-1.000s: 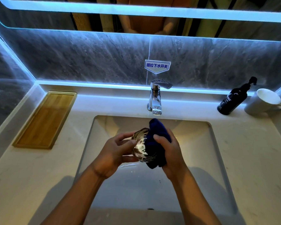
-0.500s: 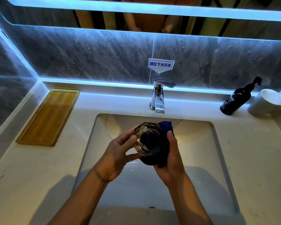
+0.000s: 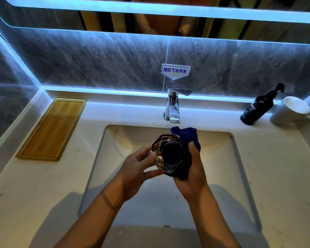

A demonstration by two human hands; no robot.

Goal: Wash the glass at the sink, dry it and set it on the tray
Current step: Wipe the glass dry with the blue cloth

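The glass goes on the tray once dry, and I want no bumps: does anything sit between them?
Nothing visible does. The glass is held over the sink; only bare counter lies between it and the wooden tray.

A blue-and-white sign (image 3: 175,71) on the wall above the tap reads "提拉下水开关". The black bottle's (image 3: 257,108) label is only partly legible.

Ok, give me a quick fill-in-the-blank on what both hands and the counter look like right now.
1. The left hand grips the ____ over the sink.
2. The right hand holds a dark blue ____ against it.
3. The wooden tray lies on the counter to the ____ of the sink.
4. Beside the black pump bottle stands a white ____.

Missing words: glass; cloth; left; mug.
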